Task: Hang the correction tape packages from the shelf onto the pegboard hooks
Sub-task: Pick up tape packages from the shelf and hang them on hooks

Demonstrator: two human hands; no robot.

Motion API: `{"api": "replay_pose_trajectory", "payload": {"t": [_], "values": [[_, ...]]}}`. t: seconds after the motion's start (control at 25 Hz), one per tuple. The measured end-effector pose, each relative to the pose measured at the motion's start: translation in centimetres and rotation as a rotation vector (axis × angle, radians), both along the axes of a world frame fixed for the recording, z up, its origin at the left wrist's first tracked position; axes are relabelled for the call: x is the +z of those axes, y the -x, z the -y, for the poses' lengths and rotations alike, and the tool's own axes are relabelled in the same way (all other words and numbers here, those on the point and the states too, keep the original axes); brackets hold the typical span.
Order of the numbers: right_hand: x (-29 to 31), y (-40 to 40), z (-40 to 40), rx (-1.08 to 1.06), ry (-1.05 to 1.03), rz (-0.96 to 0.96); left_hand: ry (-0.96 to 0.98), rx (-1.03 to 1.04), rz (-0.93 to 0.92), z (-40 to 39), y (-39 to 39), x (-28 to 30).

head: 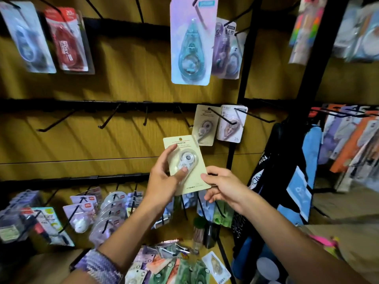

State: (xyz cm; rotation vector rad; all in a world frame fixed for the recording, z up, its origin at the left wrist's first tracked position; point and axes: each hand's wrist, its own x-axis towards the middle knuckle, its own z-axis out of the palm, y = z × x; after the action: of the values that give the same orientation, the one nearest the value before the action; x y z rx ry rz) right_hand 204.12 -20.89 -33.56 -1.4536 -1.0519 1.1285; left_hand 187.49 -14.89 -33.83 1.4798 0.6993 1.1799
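Both my left hand (164, 177) and right hand (222, 186) pinch the cream cardboard correction tape package (187, 165); I'd line its punched hole with the black hook (220, 117) just above-right.

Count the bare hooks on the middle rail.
4 bare hooks: far left, left of centre, centre, and right of centre beside the hanging beige package. The blurred rail may hide more.
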Motion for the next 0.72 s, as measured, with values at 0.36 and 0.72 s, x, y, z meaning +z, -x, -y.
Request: {"api": "replay_pose_trajectory", "payload": {"t": [0.36, 0.72], "values": [[0.7, -3.2, 7.9, -0.29, -0.28, 0.017, -0.058, 0.189, -0.436, 0.8, 0.6, -0.3], [2.4, -2.6, 7.8, -0.636, -0.358, 0.012, -0.084, 0.209, -0.514, 1.5, 0.9, -1.1]]}}
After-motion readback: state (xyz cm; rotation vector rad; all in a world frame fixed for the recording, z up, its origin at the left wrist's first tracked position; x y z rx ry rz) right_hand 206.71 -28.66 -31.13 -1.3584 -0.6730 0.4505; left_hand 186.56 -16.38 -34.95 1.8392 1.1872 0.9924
